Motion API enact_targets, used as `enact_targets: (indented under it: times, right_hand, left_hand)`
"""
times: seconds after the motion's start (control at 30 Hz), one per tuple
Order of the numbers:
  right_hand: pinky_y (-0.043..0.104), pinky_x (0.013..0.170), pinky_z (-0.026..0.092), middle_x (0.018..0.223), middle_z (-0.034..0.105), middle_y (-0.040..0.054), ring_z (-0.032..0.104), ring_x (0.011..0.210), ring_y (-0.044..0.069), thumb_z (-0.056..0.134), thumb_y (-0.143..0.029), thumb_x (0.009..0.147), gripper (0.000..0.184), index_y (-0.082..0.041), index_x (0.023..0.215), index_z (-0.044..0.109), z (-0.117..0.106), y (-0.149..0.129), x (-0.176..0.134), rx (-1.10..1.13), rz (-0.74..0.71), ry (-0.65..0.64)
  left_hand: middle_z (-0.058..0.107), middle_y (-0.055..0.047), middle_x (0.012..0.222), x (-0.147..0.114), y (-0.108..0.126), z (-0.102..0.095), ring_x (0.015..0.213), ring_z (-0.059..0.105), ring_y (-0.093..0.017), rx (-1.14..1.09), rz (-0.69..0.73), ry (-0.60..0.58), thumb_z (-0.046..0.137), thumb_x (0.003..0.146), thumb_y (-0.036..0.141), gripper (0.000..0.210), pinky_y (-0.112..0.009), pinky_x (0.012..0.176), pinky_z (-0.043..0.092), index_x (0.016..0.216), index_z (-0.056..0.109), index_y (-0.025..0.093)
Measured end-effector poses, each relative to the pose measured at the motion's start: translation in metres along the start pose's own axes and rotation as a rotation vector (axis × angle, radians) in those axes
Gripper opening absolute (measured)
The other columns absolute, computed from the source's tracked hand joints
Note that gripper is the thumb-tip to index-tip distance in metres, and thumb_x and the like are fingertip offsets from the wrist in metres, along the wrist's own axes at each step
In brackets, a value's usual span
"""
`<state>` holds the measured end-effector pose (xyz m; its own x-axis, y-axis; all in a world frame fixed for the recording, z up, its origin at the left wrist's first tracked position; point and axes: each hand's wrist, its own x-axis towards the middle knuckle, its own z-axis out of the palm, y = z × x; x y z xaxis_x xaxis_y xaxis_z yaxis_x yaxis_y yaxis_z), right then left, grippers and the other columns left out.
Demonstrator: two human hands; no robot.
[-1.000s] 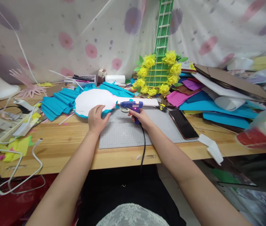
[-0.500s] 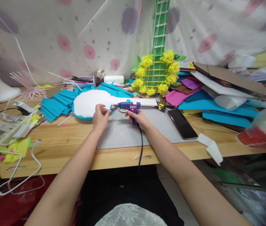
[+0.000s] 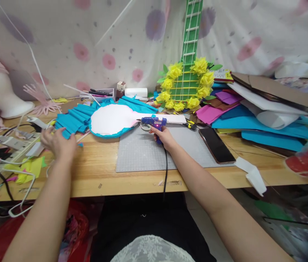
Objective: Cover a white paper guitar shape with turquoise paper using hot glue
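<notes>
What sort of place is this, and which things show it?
Probably a craft workspace: the right hand holds a blue glue gun by a grey gridded mat, with coloured sheets piled nearby.

Left grip [image 3: 59, 145], right grip [image 3: 163, 137] and both forearms [image 3: 197, 178] are bare. Below the near edge of the surface [image 3: 88, 182] shows black clothing [image 3: 170, 222], partly overlapped by rounded, semi-sheer white lace [image 3: 152, 251] with a floral pattern.

The head-worn camera looks forward and down (close above the lap [image 3: 143, 207]) across the table [image 3: 96, 160] toward the far curtain [image 3: 61, 29].
</notes>
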<state>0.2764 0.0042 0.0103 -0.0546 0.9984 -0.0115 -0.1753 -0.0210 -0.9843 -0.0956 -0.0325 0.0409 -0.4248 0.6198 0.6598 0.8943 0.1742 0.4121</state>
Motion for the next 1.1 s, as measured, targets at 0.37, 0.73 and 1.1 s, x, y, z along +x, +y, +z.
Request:
enact_targets:
  times: [0.37,0.73,1.1]
  right_hand:
    - [0.023,0.042,0.031,0.044,0.049,-0.0052,0.042,0.039,0.009,0.067,-0.052,0.07,0.035,-0.019,0.07,0.056,0.004,0.007,-0.002,-0.414,0.07,0.055]
    - [0.026,0.052,0.037,0.052,0.055,0.0,0.054,0.054,0.016,0.066,-0.053,0.071,0.035,-0.019,0.075,0.061,0.017,0.005,-0.006,-0.538,0.048,0.111]
    - [0.025,0.046,0.034,0.047,0.052,-0.003,0.047,0.042,0.012,0.063,-0.055,0.072,0.036,-0.02,0.072,0.056,0.018,0.01,0.0,-0.489,0.067,0.089]
  left_hand:
    - [0.059,-0.01,0.126,-0.057,0.096,0.068,0.125,0.046,-0.028,-0.246,0.594,-0.398,0.06,0.077,0.034,0.04,-0.053,0.112,0.023,0.115,0.057,0.021]
    - [0.058,-0.011,0.128,-0.059,0.086,0.07,0.124,0.049,-0.024,-0.291,0.544,-0.425,0.052,0.081,0.024,0.035,-0.044,0.105,0.037,0.115,0.06,0.019]
    - [0.06,-0.007,0.127,-0.059,0.084,0.071,0.124,0.049,-0.023,-0.362,0.488,-0.43,0.057,0.079,0.024,0.036,-0.045,0.105,0.038,0.114,0.061,0.024]
